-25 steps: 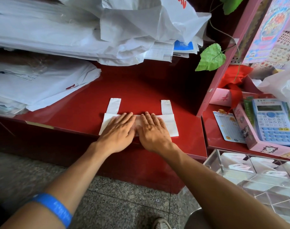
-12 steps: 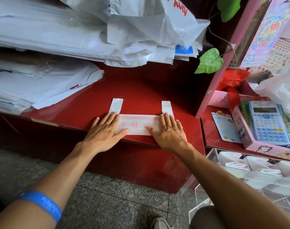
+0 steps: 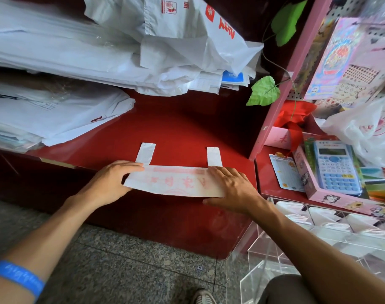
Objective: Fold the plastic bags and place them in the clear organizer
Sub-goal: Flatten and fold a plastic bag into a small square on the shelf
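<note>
A white plastic bag point(image 3: 176, 181) lies folded into a long flat strip along the near edge of the glossy red bench point(image 3: 182, 132), its faded red print facing up and its two handle tabs sticking out toward the far side. The strip's near edge hangs slightly past the bench lip. The left hand point(image 3: 109, 183) grasps the strip's left end, fingers laid over the top and thumb tucked beneath. The right hand point(image 3: 233, 189) lies released and flat on the right end, fingers spread, thumb off the near edge.

Bare red surface stretches behind the strip up to a heap of crinkled white bags point(image 3: 125, 53) at the far side and a flatter stack of bags point(image 3: 55, 115) on the far left. A pink upright panel point(image 3: 281, 84) closes the bench on the right.

Below it at the near right stands the clear organizer point(image 3: 319, 242), hard transparent walls dividing compartments that hold folded white bags. Beyond it, a blue-and-white calculator point(image 3: 334, 167) rests in a pink box. A green leaf point(image 3: 264, 92) hangs by the panel. The floor point(image 3: 125, 268) is speckled grey stone.
</note>
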